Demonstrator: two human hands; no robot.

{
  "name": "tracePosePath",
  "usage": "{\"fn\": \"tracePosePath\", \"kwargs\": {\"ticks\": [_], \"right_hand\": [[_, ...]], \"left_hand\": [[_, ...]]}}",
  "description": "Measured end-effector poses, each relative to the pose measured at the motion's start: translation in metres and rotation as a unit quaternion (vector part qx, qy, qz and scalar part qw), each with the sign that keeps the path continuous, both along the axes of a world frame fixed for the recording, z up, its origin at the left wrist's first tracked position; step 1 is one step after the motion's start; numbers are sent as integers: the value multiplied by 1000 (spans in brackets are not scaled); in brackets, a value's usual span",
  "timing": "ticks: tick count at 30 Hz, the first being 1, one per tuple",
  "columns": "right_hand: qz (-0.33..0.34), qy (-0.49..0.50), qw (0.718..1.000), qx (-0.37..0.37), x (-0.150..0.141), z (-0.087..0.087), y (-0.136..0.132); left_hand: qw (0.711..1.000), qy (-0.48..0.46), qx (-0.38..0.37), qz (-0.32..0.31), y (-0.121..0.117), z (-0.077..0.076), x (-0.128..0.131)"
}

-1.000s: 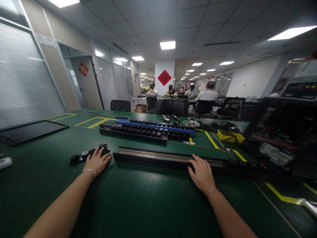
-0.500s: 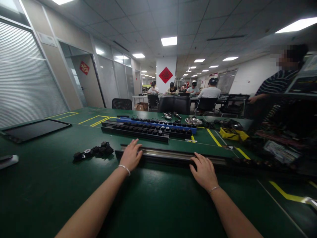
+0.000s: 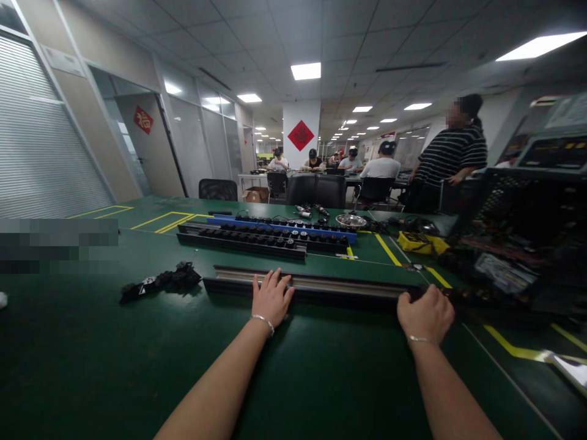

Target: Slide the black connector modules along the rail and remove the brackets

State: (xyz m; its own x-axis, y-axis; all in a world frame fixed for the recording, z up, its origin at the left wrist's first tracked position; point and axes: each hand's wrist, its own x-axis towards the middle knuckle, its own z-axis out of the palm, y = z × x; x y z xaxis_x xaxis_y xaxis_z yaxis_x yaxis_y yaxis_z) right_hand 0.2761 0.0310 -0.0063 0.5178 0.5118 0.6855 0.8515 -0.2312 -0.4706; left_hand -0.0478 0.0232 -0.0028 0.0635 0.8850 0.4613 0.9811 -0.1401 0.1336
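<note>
A long black channel rail [image 3: 339, 288] with a metallic strip along its inside lies across the green table [image 3: 293, 373] in front of me. On its left half rests my left hand [image 3: 271, 299], fingers spread and tips over the trough. Further along, my right hand [image 3: 426, 313] is closed around the rail near its right end, the fingers curled over the far side. Whether a small part is also under those fingers is hidden. Left of the rail is a pile of small black parts [image 3: 167, 281].
Behind the rail stand black rails [image 3: 243, 243] and a blue rail [image 3: 275, 229] filled with round black parts. A metal dish [image 3: 351, 220] and a yellow tray [image 3: 422, 242] are at the back right. An open-sided dark case [image 3: 518, 226] stands at right. Several people are further off.
My left hand has slid right along the rail. My right hand has moved right towards the rail's end, and its fingers have curled. The person in the striped top has shifted left.
</note>
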Motion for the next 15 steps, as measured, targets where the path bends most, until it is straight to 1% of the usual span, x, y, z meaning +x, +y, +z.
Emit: {"fn": "tracePosePath", "kwargs": {"ticks": [5,15], "right_hand": [[17,-9,999,-43,0,0,0],[25,2,997,-71,-12,6,-3]], "left_hand": [[1000,-3,3,-3,-1,0,0],[1000,-7,-2,-4,-3,1,0]]}}
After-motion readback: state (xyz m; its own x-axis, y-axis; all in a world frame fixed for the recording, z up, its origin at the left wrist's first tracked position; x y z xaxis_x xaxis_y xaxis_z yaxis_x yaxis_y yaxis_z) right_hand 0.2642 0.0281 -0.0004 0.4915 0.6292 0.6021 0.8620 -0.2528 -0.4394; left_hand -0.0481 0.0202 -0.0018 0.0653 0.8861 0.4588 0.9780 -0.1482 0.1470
